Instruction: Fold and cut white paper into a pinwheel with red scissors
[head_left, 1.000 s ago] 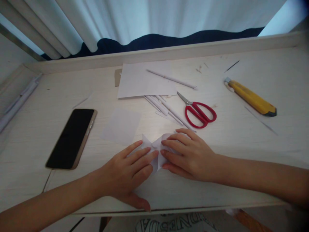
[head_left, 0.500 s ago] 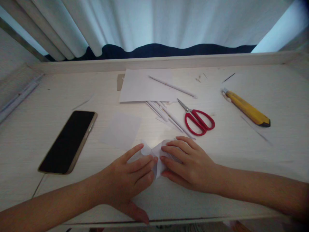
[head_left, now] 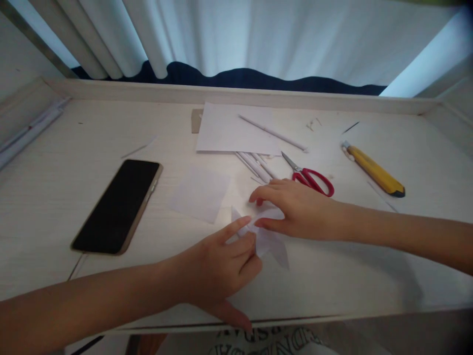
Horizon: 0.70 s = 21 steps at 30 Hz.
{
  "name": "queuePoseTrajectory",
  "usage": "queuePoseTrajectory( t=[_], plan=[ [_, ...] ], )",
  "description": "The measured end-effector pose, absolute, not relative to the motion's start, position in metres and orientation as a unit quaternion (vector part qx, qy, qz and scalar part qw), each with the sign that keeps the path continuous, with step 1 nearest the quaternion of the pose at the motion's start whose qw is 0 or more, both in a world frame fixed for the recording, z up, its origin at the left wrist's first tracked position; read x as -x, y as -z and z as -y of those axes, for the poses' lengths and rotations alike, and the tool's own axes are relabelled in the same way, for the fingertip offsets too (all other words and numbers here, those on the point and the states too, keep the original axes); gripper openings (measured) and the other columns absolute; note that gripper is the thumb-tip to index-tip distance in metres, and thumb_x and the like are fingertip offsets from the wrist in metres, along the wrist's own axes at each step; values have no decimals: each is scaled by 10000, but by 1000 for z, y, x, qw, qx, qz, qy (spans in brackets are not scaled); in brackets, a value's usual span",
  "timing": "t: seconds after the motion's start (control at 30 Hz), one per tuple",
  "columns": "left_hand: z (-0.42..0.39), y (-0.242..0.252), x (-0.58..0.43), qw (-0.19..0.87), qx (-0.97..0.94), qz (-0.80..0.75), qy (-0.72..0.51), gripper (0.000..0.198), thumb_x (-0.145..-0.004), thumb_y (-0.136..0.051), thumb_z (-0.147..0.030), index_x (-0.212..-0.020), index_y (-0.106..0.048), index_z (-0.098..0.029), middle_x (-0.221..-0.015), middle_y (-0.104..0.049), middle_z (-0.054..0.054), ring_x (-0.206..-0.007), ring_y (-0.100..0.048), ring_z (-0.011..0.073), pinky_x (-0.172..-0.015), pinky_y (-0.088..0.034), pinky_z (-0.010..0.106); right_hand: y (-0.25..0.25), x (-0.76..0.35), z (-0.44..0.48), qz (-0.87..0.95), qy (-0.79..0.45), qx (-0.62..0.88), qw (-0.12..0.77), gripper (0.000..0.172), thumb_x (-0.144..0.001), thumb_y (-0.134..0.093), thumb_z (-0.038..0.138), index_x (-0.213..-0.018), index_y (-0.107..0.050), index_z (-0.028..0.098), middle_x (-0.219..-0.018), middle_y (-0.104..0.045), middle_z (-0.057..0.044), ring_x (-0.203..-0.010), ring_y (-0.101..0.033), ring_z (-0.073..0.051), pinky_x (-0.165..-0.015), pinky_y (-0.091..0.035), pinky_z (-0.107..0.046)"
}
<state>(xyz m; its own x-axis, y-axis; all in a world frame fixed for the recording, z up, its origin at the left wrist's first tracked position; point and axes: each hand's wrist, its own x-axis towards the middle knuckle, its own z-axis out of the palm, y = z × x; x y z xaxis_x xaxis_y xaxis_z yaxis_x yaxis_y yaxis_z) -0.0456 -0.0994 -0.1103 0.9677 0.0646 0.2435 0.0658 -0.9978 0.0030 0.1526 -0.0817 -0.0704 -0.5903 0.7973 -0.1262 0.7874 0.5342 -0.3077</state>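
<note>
A folded piece of thin white paper (head_left: 271, 239), with pointed flaps, lies on the table between my hands. My left hand (head_left: 225, 264) holds it down from the left; the index finger reaches along a fold, other fingers curl at its centre and the thumb sticks out towards the table edge. My right hand (head_left: 295, 207) is over its far right side, open, with the thumb on a raised flap and the fingers apart from the thumb. Beyond the right hand lie red-handled scissors (head_left: 314, 180), partly hidden by it. A flat square of thin paper (head_left: 201, 192) lies just beyond my left hand.
A black phone (head_left: 118, 204) lies left, its cable running to the front. White paper sheets (head_left: 221, 130) at the back partly cover several rolled paper sticks (head_left: 254, 165); another paper stick (head_left: 273, 133) lies on top. A yellow box cutter (head_left: 375, 170) is at the right.
My right hand has moved up and away from the left, its thumb and fingers spreading apart. The folded paper has turned, showing a pointed flap towards me. The view has shifted slightly.
</note>
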Motion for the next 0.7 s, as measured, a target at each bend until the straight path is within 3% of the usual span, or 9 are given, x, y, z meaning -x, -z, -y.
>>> queuePoseTrajectory(
  t=[0.17, 0.33, 0.7],
  plan=[
    [103, 107, 39, 13, 991, 28, 131, 711, -670, -186, -708, -731, -579, -118, -751, -615, 98, -821, -537, 231, -1002, -144, 442, 62, -138, 67, 845, -260, 452, -120, 402, -646, -554, 405, -969, -529, 168, -820, -630, -64, -705, -574, -203, -568, -411, -278],
    [105, 109, 39, 23, 991, 39, 128, 704, -662, -195, -715, -726, -569, -122, -738, -611, 96, -808, -528, 228, -975, -187, 428, 57, -120, 59, 816, -252, 463, -236, 346, -611, -546, 381, -853, -628, 147, -764, -650, -95, -677, -587, -222, -480, -370, -252],
    [103, 112, 45, 19, 990, 49, 131, 665, -686, -192, -693, -728, -545, -130, -832, -615, 119, -815, -522, 224, -788, -323, 379, 54, -113, 60, 800, -244, 483, -259, 341, -575, -573, 345, -783, -671, 93, -741, -660, -152, -692, -599, -265, -453, -363, -260]
  ],
)
